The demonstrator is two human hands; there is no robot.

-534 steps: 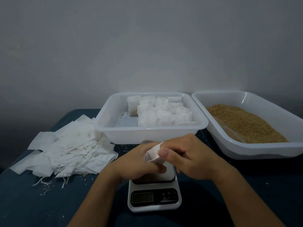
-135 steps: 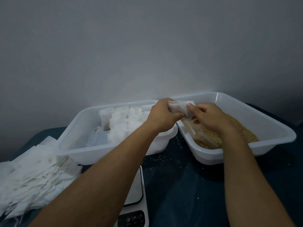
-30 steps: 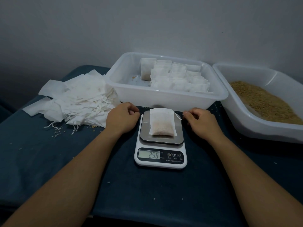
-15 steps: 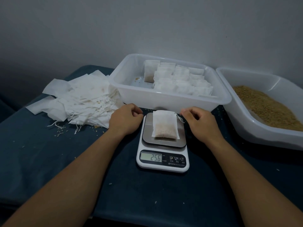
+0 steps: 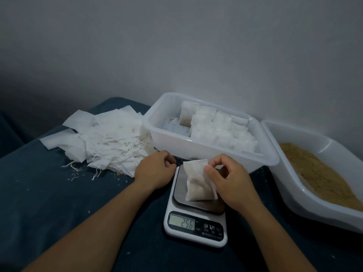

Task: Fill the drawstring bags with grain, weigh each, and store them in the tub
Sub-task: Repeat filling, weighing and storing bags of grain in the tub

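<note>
A filled white drawstring bag point(image 5: 197, 183) lies on the steel plate of the kitchen scale point(image 5: 196, 226), whose display reads 25.6. My right hand point(image 5: 228, 180) pinches the bag's right edge between thumb and fingers. My left hand point(image 5: 155, 171) rests on the cloth just left of the scale, fingers loosely curled, holding nothing. Behind the scale stands the white storage tub point(image 5: 208, 154) with several filled bags packed in its right part. A second white tub point(image 5: 322, 209) at the right holds brown grain point(image 5: 322, 173).
A heap of empty white bags point(image 5: 106, 142) with loose strings lies on the dark blue table cover point(image 5: 49, 203) at the left. Scattered grains dot the cloth near the heap. A grey wall runs close behind the tubs.
My right hand has moved from beside the scale onto the bag and taken hold of its edge, tilting it slightly. The left hand stays beside the scale. The reading is unchanged.
</note>
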